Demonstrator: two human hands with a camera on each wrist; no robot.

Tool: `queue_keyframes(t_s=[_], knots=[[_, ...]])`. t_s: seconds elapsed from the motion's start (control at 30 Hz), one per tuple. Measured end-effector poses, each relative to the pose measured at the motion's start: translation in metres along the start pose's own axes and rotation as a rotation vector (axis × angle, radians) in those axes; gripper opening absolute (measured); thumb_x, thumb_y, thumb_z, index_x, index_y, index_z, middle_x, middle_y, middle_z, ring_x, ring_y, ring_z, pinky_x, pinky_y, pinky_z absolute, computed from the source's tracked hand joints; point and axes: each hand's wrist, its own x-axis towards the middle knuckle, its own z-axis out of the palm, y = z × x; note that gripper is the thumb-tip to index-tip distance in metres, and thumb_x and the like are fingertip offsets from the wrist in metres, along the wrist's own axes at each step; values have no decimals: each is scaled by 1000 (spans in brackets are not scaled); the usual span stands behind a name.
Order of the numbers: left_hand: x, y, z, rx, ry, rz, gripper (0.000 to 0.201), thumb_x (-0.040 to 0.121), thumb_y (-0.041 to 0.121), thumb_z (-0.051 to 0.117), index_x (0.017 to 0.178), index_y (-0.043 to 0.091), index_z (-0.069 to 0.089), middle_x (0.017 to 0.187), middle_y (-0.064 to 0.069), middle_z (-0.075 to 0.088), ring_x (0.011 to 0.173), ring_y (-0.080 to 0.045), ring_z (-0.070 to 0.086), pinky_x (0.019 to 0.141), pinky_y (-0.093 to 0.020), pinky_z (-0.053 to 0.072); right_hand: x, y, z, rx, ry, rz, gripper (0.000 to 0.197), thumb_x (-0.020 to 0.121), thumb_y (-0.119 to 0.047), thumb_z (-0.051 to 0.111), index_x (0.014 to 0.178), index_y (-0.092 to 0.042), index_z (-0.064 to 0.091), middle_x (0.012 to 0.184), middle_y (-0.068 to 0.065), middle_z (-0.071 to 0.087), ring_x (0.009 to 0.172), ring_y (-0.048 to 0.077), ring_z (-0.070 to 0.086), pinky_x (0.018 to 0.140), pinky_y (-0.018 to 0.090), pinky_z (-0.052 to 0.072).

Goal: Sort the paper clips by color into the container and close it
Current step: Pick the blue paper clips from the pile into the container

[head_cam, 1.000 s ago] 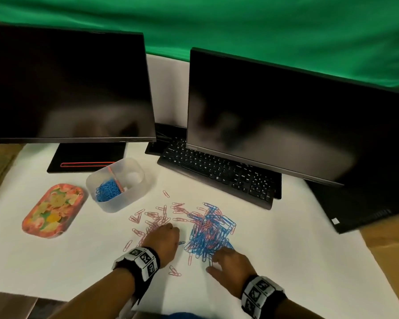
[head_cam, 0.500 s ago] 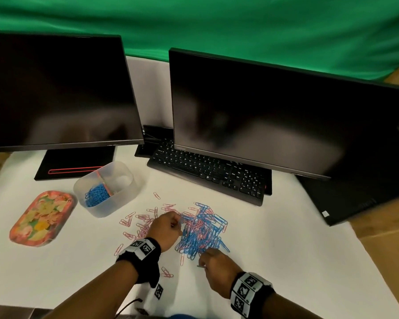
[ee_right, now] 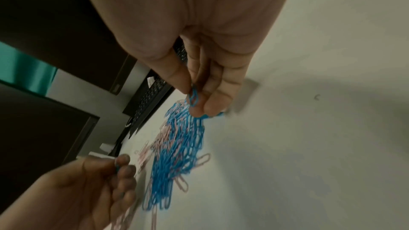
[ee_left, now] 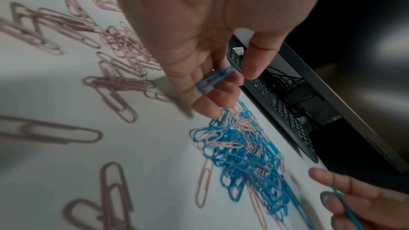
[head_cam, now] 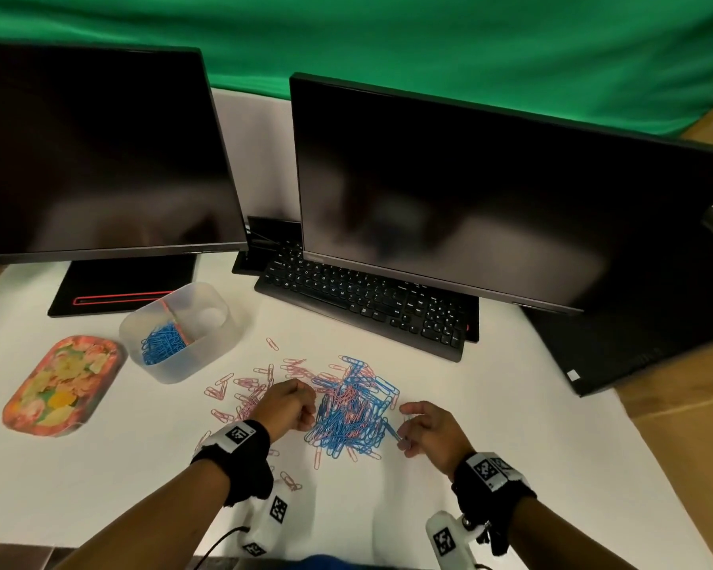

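A mixed heap of blue and pink paper clips [head_cam: 353,409] lies on the white table, with loose pink clips [head_cam: 239,394] spread to its left. My left hand [head_cam: 289,407] hovers at the heap's left edge and holds a blue clip [ee_left: 215,78] against its curled fingers. My right hand [head_cam: 422,431] is at the heap's right edge, pinching blue clips [ee_right: 193,97] between thumb and fingers. A clear container [head_cam: 217,337] with a divider stands back left; blue clips [head_cam: 161,343] fill its left compartment. Its flowered lid [head_cam: 60,384] lies further left.
Two dark monitors [head_cam: 470,191] and a black keyboard [head_cam: 367,306] stand behind the heap. The left monitor's base [head_cam: 120,290] sits just behind the container. The table's right edge [head_cam: 634,425] drops to a brown floor.
My right hand has moved from the heap's near edge to its right side and lifted with blue clips. My left hand stays at the heap's left edge and has drawn back slightly towards me.
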Motion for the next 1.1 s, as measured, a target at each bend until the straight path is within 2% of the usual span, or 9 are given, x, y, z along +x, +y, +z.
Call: queue_keyframes(t_s=[0.13, 0.27, 0.37, 0.53, 0.63, 0.73, 0.87, 0.97, 1.1], knots=[[4, -10, 0, 485, 48, 99, 28, 90, 29, 61, 67, 17, 51, 60, 3, 49, 58, -16, 47, 60, -25, 41, 6, 2, -1, 92, 36, 93, 23, 86, 10, 48, 94, -7, 60, 71, 10, 56, 56, 23, 56, 52, 28, 44], [1, -18, 6, 918, 17, 175, 19, 82, 34, 67, 71, 27, 53, 79, 6, 62, 77, -16, 58, 68, -24, 44, 7, 12, 7, -453, 132, -46, 7, 84, -17, 63, 84, -22, 58, 78, -4, 58, 73, 18, 54, 62, 21, 38], [3, -19, 6, 988, 12, 193, 20, 83, 27, 65, 68, 27, 52, 87, 3, 67, 85, -19, 63, 73, -26, 49, 3, 12, 16, -743, 134, -175, 14, 86, -30, 62, 97, -24, 55, 91, -5, 52, 83, 13, 51, 71, 19, 36], [2, -15, 1, 873, 5, 200, 14, 81, 17, 66, 71, 24, 61, 73, 8, 64, 73, -15, 61, 64, -23, 48, 4, 5, 24, -862, 123, -228, 16, 91, -22, 53, 99, -13, 63, 103, 7, 60, 94, 21, 57, 77, 23, 42], [1, -13, -7, 706, 14, 198, 12, 77, 10, 69, 70, 19, 69, 75, 3, 72, 76, -14, 68, 69, -21, 53, 5, 3, 22, -761, 129, -238, 13, 90, -18, 53, 90, -14, 65, 91, 5, 66, 82, 20, 60, 70, 22, 47], [0, -8, -14, 593, 35, 182, 12, 75, 8, 70, 70, 18, 71, 75, 2, 73, 73, -11, 65, 67, -18, 50, 4, -2, 21, -594, 157, -269, 8, 88, -14, 59, 83, -19, 62, 77, -2, 62, 65, 8, 55, 57, 7, 40], [-2, -3, -19, 424, 18, 140, 12, 74, 6, 74, 72, 16, 68, 80, -12, 70, 71, -17, 62, 67, -22, 46, 1, -12, 23, -406, 149, -324, 15, 85, -12, 62, 74, -22, 59, 69, -7, 58, 52, 1, 49, 55, 9, 38], [-5, 3, -18, 321, 20, 155, 9, 79, 6, 70, 73, 13, 70, 86, -8, 73, 80, -14, 66, 70, -21, 45, 0, -19, 27, -288, 111, -315, 21, 86, -12, 62, 70, -25, 57, 65, -9, 55, 50, 2, 42, 56, 14, 37], [-8, 11, -18, 209, 18, 132, 13, 89, 12, 63, 78, 7, 69, 81, -3, 71, 44, -1, 46, 51, -22, 35, -2, -39, 33, -88, 17, -272, 31, 88, -4, 59, 66, -26, 54, 53, -14, 45, 52, 9, 34, 52, 20, 31]])
